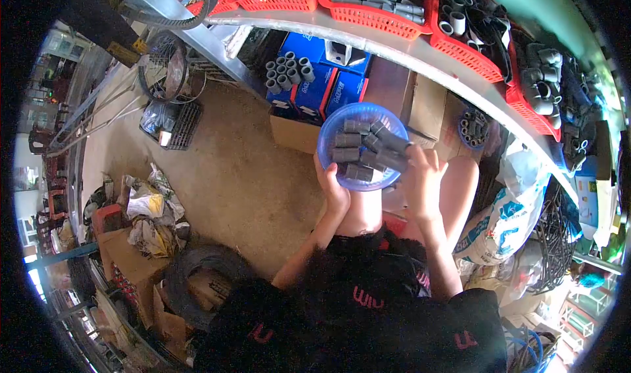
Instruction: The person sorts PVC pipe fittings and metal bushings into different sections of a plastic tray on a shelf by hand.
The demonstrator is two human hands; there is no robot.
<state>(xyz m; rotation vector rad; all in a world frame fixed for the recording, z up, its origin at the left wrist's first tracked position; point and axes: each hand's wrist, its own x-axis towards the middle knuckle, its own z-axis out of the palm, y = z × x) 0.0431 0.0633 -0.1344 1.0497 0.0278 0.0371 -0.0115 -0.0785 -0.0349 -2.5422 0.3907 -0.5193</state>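
Observation:
A round blue plastic basket (pixel 324 165) holds several short dark grey pipe fittings (pixel 346 154). My left hand (pixel 334 186) grips the basket's lower left rim, with the thumb at the edge. At the right side of the basket, my right hand (pixel 424 179) has its fingers closed on grey fittings (pixel 392 151), over the basket's right rim. The basket is above my knees and tilted a little toward me.
Red baskets (pixel 378 24) of pipe fittings line the shelf (pixel 394 49) ahead. Beneath it are blue boxes (pixel 310 87) with grey pipe pieces (pixel 289 70) on top. A white sack (pixel 503 228) stands at the right, and a black coil (pixel 190 268) lies lower left.

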